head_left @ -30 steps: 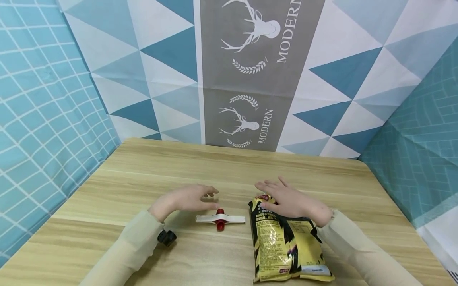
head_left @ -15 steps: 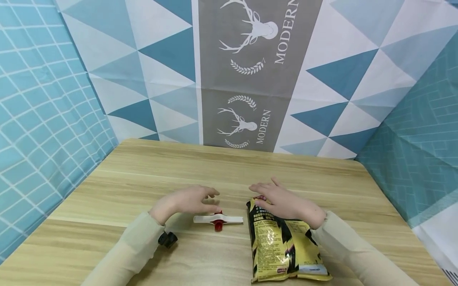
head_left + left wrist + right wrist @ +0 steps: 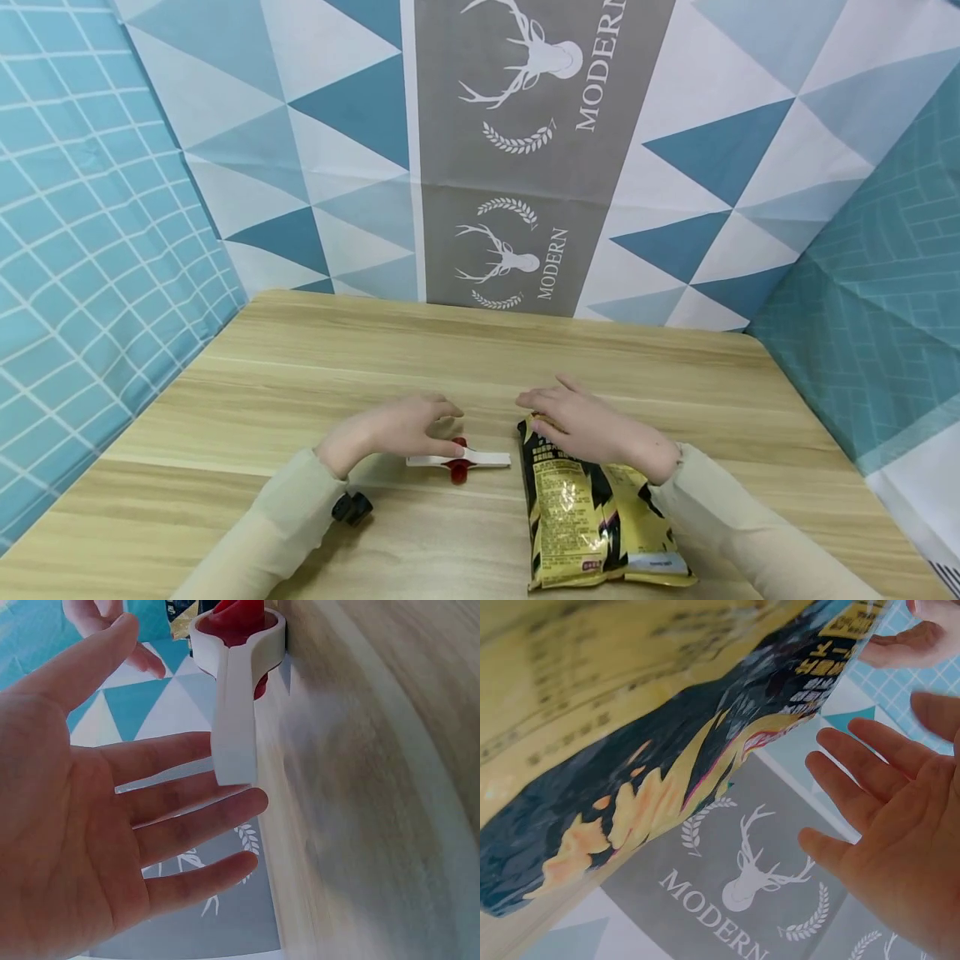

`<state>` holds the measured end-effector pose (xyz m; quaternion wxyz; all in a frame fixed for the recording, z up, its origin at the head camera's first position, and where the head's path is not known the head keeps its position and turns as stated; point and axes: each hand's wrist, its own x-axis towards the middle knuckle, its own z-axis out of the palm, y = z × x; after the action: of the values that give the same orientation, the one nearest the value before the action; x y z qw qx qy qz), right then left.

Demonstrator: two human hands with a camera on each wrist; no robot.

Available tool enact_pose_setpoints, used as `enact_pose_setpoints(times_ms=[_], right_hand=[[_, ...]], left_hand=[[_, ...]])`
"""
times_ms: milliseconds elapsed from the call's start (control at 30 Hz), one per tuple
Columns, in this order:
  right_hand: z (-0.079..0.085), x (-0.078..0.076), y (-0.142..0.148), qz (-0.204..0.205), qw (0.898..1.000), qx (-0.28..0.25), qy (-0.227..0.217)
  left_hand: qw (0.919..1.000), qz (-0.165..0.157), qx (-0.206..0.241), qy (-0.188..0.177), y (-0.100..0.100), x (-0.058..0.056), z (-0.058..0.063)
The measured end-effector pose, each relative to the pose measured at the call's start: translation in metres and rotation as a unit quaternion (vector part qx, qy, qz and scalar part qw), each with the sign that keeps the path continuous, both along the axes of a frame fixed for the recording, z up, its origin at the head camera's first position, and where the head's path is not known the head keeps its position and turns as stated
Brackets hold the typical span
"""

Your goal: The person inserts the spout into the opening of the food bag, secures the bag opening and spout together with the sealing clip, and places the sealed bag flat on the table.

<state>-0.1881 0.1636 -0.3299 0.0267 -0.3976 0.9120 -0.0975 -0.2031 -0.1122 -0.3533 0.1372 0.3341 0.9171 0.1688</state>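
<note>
A slim white piece [image 3: 491, 459] with two flat arms and a red round middle [image 3: 458, 473] lies on the table left of centre. My left hand [image 3: 393, 429] hovers over its left arm, thumb overlapping it in the head view. In the left wrist view the fingers [image 3: 187, 825] spread beyond the white arm's tip, holding nothing. To the right lies a gold and black printed snack bag [image 3: 570, 517], puffed up. Above its far end is my right hand [image 3: 592, 425], fingers extended. The right wrist view has that palm [image 3: 900, 825] apart from the bag, gripping nothing.
The wood-grain table [image 3: 337, 350] meets a patterned cloth wall [image 3: 510, 167] at the back. Blue tiled cloth [image 3: 97, 250] hangs on the left and teal cloth [image 3: 885, 267] on the right. A small black device [image 3: 352, 507] sits by my left wrist.
My left hand has lowered slightly toward the white and red piece. My right hand has shifted a little left above the snack bag. The bag and the piece stay put.
</note>
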Motion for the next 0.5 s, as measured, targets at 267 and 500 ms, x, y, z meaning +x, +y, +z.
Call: enact_pose_setpoints(times_ms=[267, 500], right_hand=[[-0.0007, 0.0021, -0.0065, 0.016, 1.0, 0.017, 0.004], [-0.0001, 0.0048, -0.0104, 0.018, 0.999, 0.049, -0.016]], left_hand=[[0.9998, -0.007, -0.018, 0.008, 0.0019, 0.0034, -0.0003], [0.9994, -0.016, -0.028, 0.017, 0.0027, 0.0064, -0.0001]])
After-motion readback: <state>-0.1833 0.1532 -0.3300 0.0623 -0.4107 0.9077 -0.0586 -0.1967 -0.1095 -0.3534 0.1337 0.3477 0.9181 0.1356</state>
